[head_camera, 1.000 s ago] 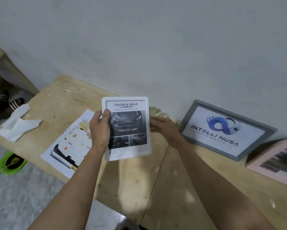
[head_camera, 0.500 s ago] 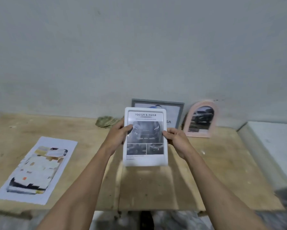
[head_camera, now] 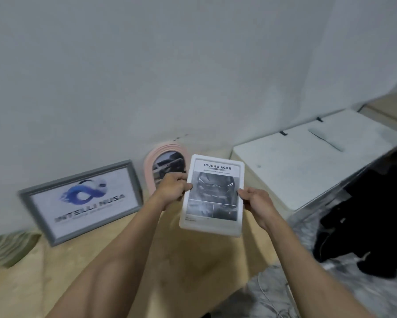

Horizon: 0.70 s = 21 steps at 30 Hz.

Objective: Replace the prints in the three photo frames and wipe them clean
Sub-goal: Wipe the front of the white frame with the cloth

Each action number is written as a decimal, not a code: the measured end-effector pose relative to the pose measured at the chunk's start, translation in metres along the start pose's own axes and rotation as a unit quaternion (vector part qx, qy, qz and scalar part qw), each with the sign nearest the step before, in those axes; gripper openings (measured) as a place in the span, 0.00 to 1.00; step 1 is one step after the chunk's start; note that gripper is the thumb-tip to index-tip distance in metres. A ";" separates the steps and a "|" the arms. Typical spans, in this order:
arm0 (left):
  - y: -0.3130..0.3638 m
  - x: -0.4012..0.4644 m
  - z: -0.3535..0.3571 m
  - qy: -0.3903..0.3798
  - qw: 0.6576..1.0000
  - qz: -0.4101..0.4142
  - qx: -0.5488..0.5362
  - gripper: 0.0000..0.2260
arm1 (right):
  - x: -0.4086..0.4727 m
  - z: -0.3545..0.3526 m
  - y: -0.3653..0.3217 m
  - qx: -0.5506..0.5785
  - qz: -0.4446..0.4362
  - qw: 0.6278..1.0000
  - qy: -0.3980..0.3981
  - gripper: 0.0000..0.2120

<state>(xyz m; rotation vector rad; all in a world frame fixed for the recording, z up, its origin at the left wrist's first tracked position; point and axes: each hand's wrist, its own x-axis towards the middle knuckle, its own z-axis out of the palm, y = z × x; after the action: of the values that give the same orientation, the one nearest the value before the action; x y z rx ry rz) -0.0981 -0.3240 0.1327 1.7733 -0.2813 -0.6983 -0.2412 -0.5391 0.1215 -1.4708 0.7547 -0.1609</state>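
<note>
The white frame (head_camera: 212, 196) with its car print is held above the bench (head_camera: 193, 271), left hand (head_camera: 173, 188) and right hand (head_camera: 256, 201) each with a grip clamped on 1 side edge. Behind it, the pink arched frame (head_camera: 151, 166) and grey frame (head_camera: 80, 200) lean on the wall.

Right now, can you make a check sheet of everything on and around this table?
Surface: wooden table, bare in the middle.
Job's things: white frame held up; grey frame and pink arched frame lean on the wall.
Clutter: green cloth at the left edge.
Hands: left hand and right hand grip the white frame's sides.
Cables: thin white cord on the floor.
Surroundings: white box, dark bundle.
</note>
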 end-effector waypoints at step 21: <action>-0.016 0.298 0.137 0.166 0.979 0.081 0.085 0.14 | 0.265 -0.070 0.013 -0.123 -0.104 0.978 0.134 0.06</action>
<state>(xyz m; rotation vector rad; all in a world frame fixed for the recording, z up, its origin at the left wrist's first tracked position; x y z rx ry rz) 0.0556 -0.5824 0.0009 1.9699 -0.2607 -0.2607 -0.0811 -0.7381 0.0196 -1.7883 0.8581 -0.4462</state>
